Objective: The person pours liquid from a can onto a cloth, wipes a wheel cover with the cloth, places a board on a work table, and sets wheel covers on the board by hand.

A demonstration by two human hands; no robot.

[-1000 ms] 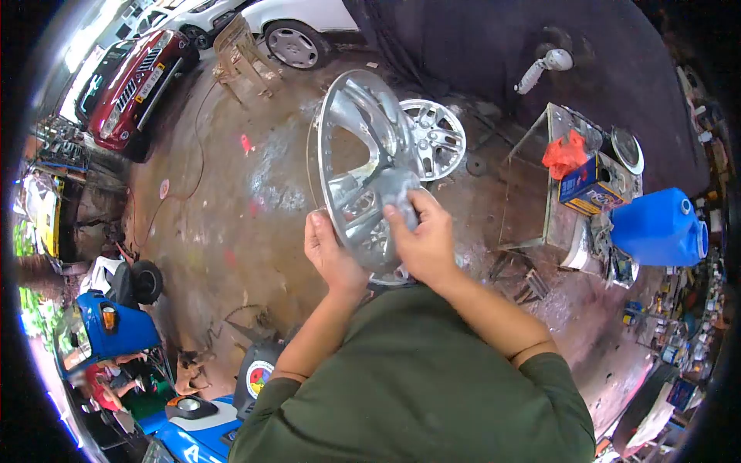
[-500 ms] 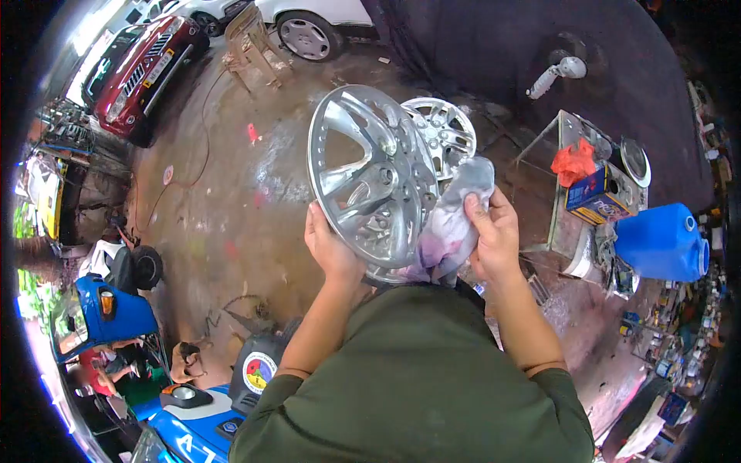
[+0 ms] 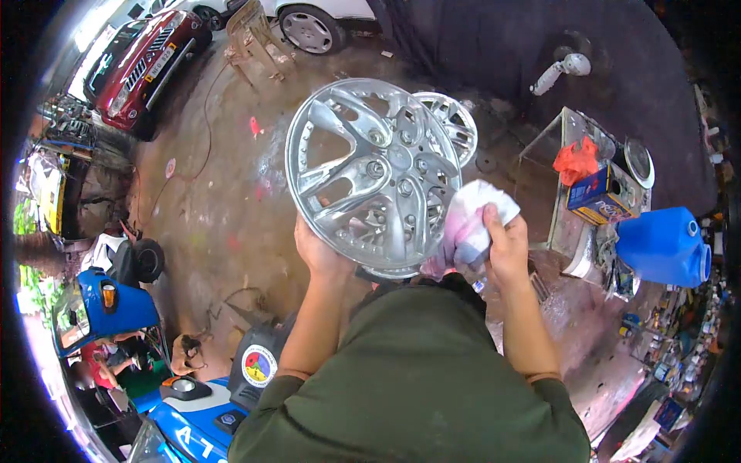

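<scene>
A silver wheel cover with several broad spokes is held up before my chest, its face turned towards me. My left hand grips its lower left rim, the fingers partly hidden behind it. In my right hand is a bunched white rag with pink and grey stains, pinched between thumb and fingers. The rag hangs close to the cover's lower right edge; whether they touch I cannot tell. Behind the held cover, a second silver wheel cover shows at the upper right.
On the right stands a worn bench with an orange plastic bag, a blue box and a blue jerrycan. A red car, a wooden chair and a blue vehicle stand to the left. A person sits at lower left near a dog.
The wheel cover has turned to face me more squarely and shifted a little left. My right hand with the rag has moved slightly down and right, and the rag is bunched differently.
</scene>
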